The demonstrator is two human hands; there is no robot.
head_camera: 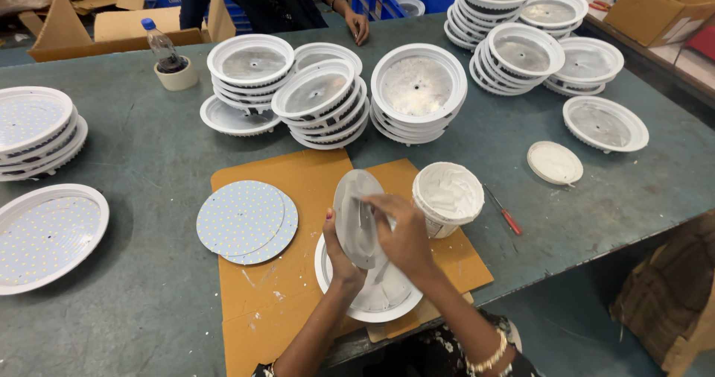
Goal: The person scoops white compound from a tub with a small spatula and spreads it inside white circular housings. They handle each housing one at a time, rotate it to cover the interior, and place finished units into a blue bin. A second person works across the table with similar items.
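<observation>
lower centre of frame: left hand (339, 254) grips a grey round disc (356, 217) by its lower edge, tilted upright above a white round housing (372, 302) on brown cardboard (290, 191); right hand (402, 232) presses fingertips on the disc face; white paste tub (448, 194) just right

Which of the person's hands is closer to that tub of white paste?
The right hand is nearer, just left of the tub of white paste. The left hand is farther left, behind the grey disc both hands hold.

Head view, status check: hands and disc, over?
Left hand props grey disc on edge. Right hand presses its face. White housing beneath. Paste tub beside right hand.
</observation>
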